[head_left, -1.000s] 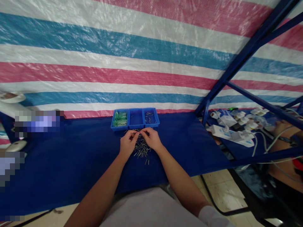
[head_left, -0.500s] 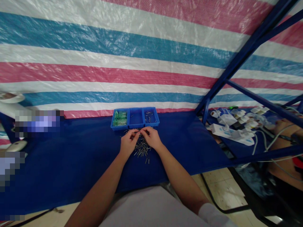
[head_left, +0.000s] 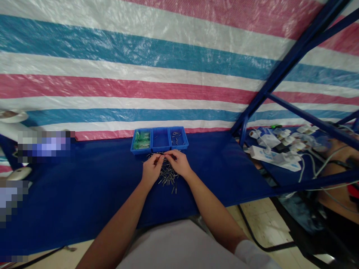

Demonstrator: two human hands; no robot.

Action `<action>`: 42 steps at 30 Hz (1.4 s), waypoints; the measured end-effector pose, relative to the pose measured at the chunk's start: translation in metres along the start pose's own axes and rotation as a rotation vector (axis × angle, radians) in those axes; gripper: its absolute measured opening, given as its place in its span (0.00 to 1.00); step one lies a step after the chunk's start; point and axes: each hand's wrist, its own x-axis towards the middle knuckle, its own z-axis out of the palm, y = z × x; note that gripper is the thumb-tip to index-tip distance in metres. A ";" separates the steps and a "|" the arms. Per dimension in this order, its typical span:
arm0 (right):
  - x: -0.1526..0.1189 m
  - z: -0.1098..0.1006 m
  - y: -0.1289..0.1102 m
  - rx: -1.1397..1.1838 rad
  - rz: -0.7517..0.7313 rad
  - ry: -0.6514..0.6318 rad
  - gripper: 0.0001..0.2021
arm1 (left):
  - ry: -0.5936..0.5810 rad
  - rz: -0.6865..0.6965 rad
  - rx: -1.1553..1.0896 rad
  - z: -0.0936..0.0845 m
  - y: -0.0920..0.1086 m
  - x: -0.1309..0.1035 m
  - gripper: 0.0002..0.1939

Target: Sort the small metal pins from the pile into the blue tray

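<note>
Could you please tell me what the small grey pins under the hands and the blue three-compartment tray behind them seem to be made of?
The small grey pins look like bare metal: thin, with pale glints. The blue three-compartment tray looks like moulded plastic: uniform colour, smooth thin walls.

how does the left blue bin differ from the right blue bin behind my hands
The left bin is filled with pale green pieces; the right bin holds only a few small metal pins scattered on its floor. The left bin looks crowded, the right bin mostly bare. Both are blue, alike in size, joined in one row.
</note>
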 end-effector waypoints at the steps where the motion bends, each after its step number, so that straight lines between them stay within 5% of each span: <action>1: 0.000 0.000 0.000 -0.002 -0.004 -0.002 0.08 | 0.001 0.001 -0.001 0.000 0.000 0.000 0.14; 21: 0.000 0.003 0.003 0.058 0.047 0.069 0.06 | 0.016 0.047 -0.018 0.002 -0.001 0.001 0.13; 32: 0.002 0.012 0.008 0.517 0.270 0.042 0.11 | -0.005 0.029 -0.021 0.002 -0.002 0.000 0.12; 42: 0.002 0.010 0.006 0.525 0.307 0.038 0.13 | -0.021 0.017 -0.007 0.001 0.000 0.000 0.14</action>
